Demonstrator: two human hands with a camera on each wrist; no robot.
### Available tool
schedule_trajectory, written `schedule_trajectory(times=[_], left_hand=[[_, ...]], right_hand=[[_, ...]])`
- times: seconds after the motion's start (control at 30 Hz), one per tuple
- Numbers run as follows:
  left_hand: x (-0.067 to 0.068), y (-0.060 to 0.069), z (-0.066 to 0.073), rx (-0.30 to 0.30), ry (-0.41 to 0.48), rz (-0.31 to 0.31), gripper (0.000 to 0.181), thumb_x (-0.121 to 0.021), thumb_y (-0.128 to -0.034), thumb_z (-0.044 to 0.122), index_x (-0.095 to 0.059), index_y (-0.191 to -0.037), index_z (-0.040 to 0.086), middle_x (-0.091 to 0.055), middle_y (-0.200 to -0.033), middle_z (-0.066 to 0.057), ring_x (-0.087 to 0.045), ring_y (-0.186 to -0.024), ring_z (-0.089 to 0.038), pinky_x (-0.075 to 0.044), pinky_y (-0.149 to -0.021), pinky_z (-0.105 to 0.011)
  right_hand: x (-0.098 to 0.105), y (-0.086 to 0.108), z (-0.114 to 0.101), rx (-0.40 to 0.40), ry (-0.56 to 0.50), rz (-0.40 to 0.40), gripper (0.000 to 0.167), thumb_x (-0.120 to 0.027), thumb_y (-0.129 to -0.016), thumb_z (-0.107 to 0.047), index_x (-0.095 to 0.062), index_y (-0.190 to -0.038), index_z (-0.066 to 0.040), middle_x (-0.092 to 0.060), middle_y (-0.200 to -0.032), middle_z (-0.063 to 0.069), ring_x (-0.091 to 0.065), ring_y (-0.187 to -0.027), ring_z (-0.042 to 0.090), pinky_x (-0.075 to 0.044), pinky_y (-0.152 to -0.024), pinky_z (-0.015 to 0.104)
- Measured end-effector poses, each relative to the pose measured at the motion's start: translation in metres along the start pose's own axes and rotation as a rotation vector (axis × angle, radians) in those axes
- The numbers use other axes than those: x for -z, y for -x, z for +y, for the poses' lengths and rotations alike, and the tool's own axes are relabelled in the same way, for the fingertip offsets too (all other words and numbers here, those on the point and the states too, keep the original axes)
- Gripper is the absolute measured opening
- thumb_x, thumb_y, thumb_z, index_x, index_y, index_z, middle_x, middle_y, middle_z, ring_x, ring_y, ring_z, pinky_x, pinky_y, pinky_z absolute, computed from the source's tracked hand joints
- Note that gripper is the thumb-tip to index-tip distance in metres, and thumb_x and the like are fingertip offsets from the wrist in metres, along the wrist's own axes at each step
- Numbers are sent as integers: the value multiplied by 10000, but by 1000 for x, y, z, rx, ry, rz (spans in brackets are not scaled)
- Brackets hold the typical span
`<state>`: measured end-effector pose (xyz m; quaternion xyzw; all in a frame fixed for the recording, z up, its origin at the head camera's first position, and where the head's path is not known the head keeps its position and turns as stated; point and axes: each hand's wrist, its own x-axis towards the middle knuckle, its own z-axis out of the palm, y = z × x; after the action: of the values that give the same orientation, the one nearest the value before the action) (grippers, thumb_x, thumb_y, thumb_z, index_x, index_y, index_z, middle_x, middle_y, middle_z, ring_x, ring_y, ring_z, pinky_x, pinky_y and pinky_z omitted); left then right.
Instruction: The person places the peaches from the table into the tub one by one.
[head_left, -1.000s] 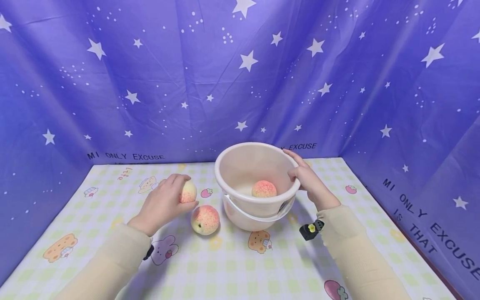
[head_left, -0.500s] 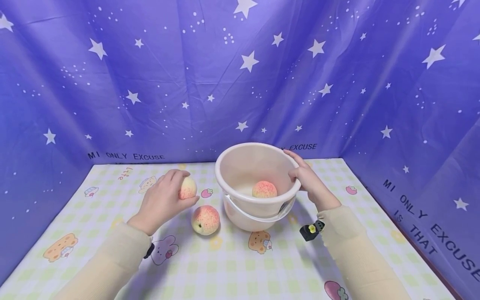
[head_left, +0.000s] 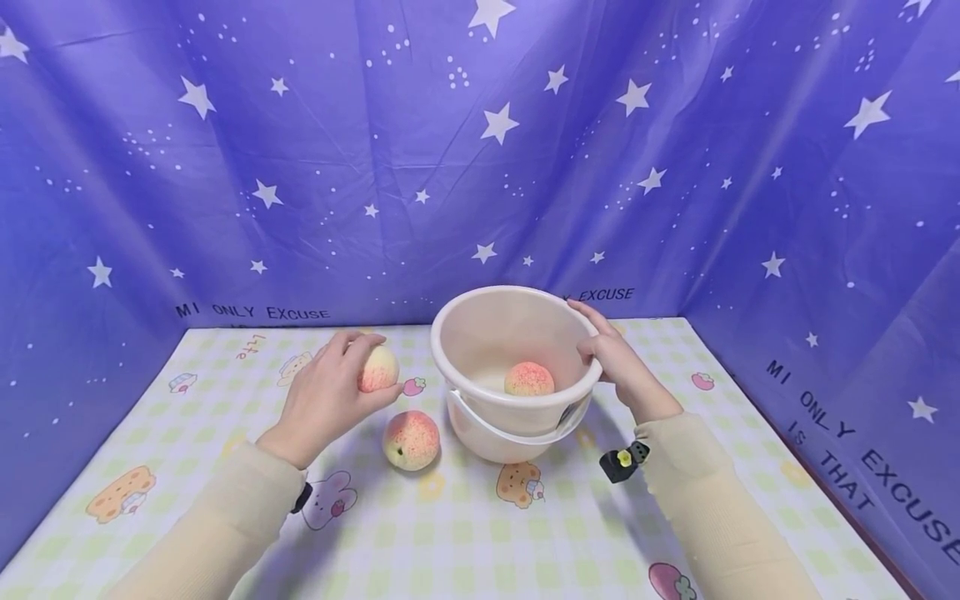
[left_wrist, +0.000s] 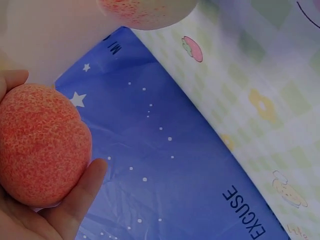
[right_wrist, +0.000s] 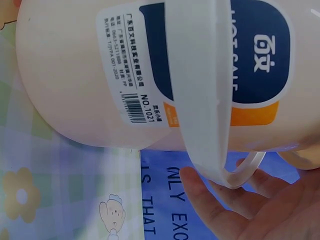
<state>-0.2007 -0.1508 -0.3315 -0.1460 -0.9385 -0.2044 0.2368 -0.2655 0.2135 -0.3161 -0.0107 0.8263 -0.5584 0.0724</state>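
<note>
My left hand (head_left: 324,402) grips a peach (head_left: 379,369) between thumb and fingers, left of the bucket; the left wrist view shows this peach (left_wrist: 44,145) large and red in the hand (left_wrist: 70,212). A second peach (head_left: 411,441) rests on the cloth just in front of it. The pale bucket (head_left: 498,429) stands upright, with another peach (head_left: 529,379) inside. At its right rim my right hand (head_left: 618,367) holds on, thumb inside and fingers outside. In the right wrist view, fingers (right_wrist: 212,200) lie beside the bucket's handle (right_wrist: 200,100).
A checked cloth with cartoon prints (head_left: 465,533) covers the table. Purple star-patterned curtains (head_left: 420,150) stand behind and at both sides. A small black device with a yellow flower (head_left: 622,460) is strapped at the right wrist.
My left hand and the peach in it have risen a little and shifted slightly toward the bucket. The right hand, the bucket and the other peaches have stayed in place.
</note>
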Motion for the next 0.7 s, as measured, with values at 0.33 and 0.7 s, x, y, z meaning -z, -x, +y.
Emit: schedule_trajectory(times=[0.33,0.7], left_hand=[[1,-2,4,4,4,11,638,-784,-780,458,-587,-1282,119,-628,-1240,-111,-646,-1009,-333,-533,-700,-505],[6,-5,7,-12,-2,32,630,-788,-769,439,-588,-1262,102,-636,-1213,-118,-645,-1000,-336,-535,-719,-502]], right_hand=[[3,-3,2,7,-4,-3,984,-415,-679,20,-208,-1582,-310,-293,-1566,177,-540,-1027,303,-480,-652,303],[2,-2,0,16,-14,-9,981,-413,-687,30,-202,-1585,-303,-292,-1573,183,-539,-1041,311,-491,-651,303]])
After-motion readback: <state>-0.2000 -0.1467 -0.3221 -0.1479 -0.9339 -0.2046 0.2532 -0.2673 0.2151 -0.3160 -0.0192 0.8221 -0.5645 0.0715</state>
